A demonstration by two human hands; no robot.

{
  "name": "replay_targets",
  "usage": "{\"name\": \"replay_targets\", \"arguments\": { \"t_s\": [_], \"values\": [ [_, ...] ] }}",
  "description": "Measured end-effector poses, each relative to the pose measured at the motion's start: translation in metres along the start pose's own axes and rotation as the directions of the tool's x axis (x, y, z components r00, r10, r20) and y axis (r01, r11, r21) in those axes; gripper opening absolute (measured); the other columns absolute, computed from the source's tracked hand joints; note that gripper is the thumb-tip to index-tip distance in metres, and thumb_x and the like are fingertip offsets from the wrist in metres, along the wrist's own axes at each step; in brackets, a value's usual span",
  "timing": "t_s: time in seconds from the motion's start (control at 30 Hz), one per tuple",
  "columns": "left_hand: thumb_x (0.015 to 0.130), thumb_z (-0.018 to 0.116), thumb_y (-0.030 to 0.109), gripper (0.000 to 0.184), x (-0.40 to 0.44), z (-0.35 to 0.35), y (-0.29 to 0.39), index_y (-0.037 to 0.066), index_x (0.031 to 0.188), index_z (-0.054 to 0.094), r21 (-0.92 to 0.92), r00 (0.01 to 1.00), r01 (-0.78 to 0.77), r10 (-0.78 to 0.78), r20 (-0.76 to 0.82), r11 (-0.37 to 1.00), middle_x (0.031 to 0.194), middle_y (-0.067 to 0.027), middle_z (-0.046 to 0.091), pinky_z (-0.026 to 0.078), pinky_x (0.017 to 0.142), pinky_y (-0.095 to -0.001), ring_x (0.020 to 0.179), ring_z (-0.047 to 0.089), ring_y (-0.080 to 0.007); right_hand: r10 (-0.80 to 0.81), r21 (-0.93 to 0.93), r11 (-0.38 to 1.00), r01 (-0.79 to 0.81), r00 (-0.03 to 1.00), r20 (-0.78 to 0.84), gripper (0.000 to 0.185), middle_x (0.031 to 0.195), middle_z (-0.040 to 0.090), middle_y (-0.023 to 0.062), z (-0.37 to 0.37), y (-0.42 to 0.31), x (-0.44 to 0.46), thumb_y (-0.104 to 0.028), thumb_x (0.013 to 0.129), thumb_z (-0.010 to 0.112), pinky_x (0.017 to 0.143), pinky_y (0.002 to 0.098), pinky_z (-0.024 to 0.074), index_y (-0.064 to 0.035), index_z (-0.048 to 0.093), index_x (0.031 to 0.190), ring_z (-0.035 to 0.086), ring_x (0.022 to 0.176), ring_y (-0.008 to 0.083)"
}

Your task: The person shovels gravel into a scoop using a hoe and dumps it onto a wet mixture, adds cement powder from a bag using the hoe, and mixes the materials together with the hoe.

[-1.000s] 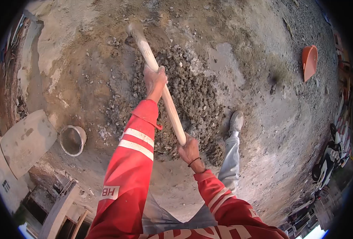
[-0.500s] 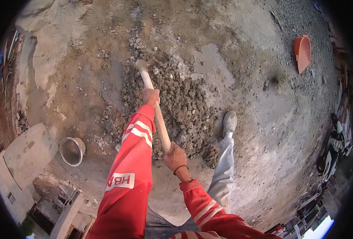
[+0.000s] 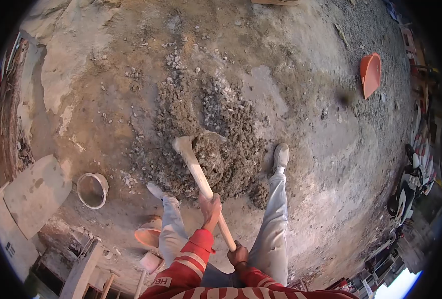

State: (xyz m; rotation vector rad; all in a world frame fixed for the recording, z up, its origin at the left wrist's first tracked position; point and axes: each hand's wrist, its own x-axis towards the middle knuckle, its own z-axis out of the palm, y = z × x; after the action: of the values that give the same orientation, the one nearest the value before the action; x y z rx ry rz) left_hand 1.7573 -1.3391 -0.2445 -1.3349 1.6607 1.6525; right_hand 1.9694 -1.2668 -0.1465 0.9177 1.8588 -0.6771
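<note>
My left hand [image 3: 210, 209] is wrapped around the middle of a hoe's wooden handle [image 3: 198, 174]. Close to my body, my right hand [image 3: 238, 255] grips the handle near its butt end. The hoe's head sits in a pile of wet, grey, stony concrete mix [image 3: 241, 149] in front of my feet. Part of the blade is buried in or covered by the mix. My shoes stand at either side of the pile's near edge.
A mortar-stained bucket [image 3: 92, 191] stands at the left. An orange basin [image 3: 370, 74] lies at the upper right, and another orange container [image 3: 148, 237] is behind my left leg. A motorbike [image 3: 405, 192] is parked at the far right. Loose stones dot the ground.
The hoe has come back toward me from the far side of the pile, dragging mix with it. Both hands have drawn in nearer my body and remain closed on the handle.
</note>
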Motion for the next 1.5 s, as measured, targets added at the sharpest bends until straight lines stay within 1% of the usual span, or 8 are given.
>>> {"name": "replay_targets", "arguments": {
  "t_s": [0.17, 0.33, 0.6, 0.67, 0.83, 1.03, 1.27, 1.5],
  "values": [
    [0.091, 0.060, 0.002, 0.026, 0.098, 0.099, 0.150, 0.000, 0.112, 0.045, -0.064, 0.927, -0.334, 0.340, 0.157, 0.941, 0.068, -0.0046, 0.053, 0.041, 0.037, -0.0292, 0.045, 0.051, -0.0136, -0.344, 0.100, 0.924, 0.368, 0.918, -0.197, 0.036, 0.080, 0.066, 0.0246, -0.071, -0.112, 0.151, -0.017, 0.072, 0.069, 0.069, 0.0503, 0.0527, -0.0050, 0.062, 0.105, 0.064, 0.078, 0.0452],
    [0.087, 0.064, 0.012, 0.034, 0.254, 0.213, 0.229, -0.009, 0.107, 0.046, 0.325, 0.809, -0.585, 0.564, 0.167, 0.743, 0.072, -0.0137, 0.059, 0.049, 0.047, -0.0372, 0.050, 0.058, -0.0233, -0.556, 0.321, 0.717, 0.618, 0.786, -0.272, 0.042, 0.088, 0.066, 0.0271, -0.135, -0.211, 0.296, -0.014, 0.072, 0.064, 0.076, 0.0503, 0.0530, -0.0022, 0.060, 0.111, 0.065, 0.085, 0.0447],
    [0.077, 0.068, 0.017, 0.038, 0.273, 0.242, 0.176, -0.010, 0.103, 0.059, 0.741, 0.917, -0.342, 0.375, 0.132, 0.577, 0.087, -0.0267, 0.069, 0.058, 0.062, -0.0406, 0.068, 0.071, -0.0344, -0.325, 0.375, 0.842, 0.388, 0.920, -0.220, 0.032, 0.090, 0.067, 0.0270, -0.140, -0.187, 0.244, -0.017, 0.077, 0.063, 0.077, 0.0528, 0.0522, -0.0028, 0.060, 0.105, 0.064, 0.088, 0.0471],
    [0.082, 0.063, 0.008, 0.020, 0.268, 0.234, 0.141, -0.012, 0.084, 0.061, 0.648, 0.945, -0.300, 0.310, 0.102, 0.701, 0.062, -0.0163, 0.063, 0.050, 0.044, -0.0374, 0.048, 0.062, -0.0232, -0.273, 0.340, 0.887, 0.312, 0.949, -0.158, 0.034, 0.089, 0.067, 0.0277, -0.153, -0.175, 0.213, -0.016, 0.076, 0.063, 0.075, 0.0504, 0.0522, -0.0013, 0.060, 0.106, 0.064, 0.087, 0.0474],
    [0.075, 0.067, 0.014, 0.032, 0.240, 0.164, -0.026, -0.011, 0.095, 0.065, 0.708, 0.999, -0.031, 0.046, -0.002, 0.705, 0.089, -0.0278, 0.069, 0.059, 0.064, -0.0429, 0.068, 0.071, -0.0360, -0.185, 0.221, 0.960, 0.170, 0.981, 0.052, 0.040, 0.095, 0.067, 0.0297, -0.125, -0.090, 0.128, -0.024, 0.078, 0.063, 0.081, 0.0563, 0.0509, -0.0019, 0.055, 0.110, 0.063, 0.091, 0.0496],
    [0.080, 0.060, 0.011, 0.018, 0.137, 0.103, -0.002, -0.006, 0.084, 0.059, 0.244, 0.957, 0.133, -0.189, 0.221, 0.961, 0.063, -0.0133, 0.060, 0.050, 0.045, -0.0394, 0.049, 0.061, -0.0255, -0.265, 0.106, 0.959, 0.261, 0.964, 0.019, 0.036, 0.084, 0.064, 0.0337, -0.145, -0.110, 0.043, -0.021, 0.076, 0.065, 0.075, 0.0513, 0.0513, 0.0078, 0.057, 0.096, 0.063, 0.086, 0.0504],
    [0.081, 0.065, 0.004, 0.014, -0.033, 0.025, 0.104, 0.002, 0.080, 0.052, -0.310, 0.871, 0.474, -0.389, 0.300, 0.824, 0.064, -0.0065, 0.054, 0.046, 0.046, -0.0351, 0.048, 0.052, -0.0210, -0.431, -0.132, 0.883, 0.449, 0.890, 0.146, 0.041, 0.081, 0.064, 0.0300, -0.249, -0.085, -0.110, -0.021, 0.074, 0.068, 0.072, 0.0516, 0.0532, 0.0059, 0.056, 0.102, 0.064, 0.078, 0.0486],
    [0.081, 0.068, -0.002, 0.020, -0.057, 0.007, 0.107, 0.002, 0.086, 0.050, -0.590, 0.970, 0.135, -0.228, -0.087, 0.796, 0.065, -0.0037, 0.051, 0.042, 0.043, -0.0306, 0.047, 0.047, -0.0131, -0.514, -0.429, 0.766, 0.479, 0.857, 0.039, 0.035, 0.075, 0.067, 0.0214, -0.211, 0.075, 0.032, -0.018, 0.072, 0.068, 0.065, 0.0544, 0.0519, -0.0078, 0.059, 0.105, 0.065, 0.073, 0.0448]
  ]
}}
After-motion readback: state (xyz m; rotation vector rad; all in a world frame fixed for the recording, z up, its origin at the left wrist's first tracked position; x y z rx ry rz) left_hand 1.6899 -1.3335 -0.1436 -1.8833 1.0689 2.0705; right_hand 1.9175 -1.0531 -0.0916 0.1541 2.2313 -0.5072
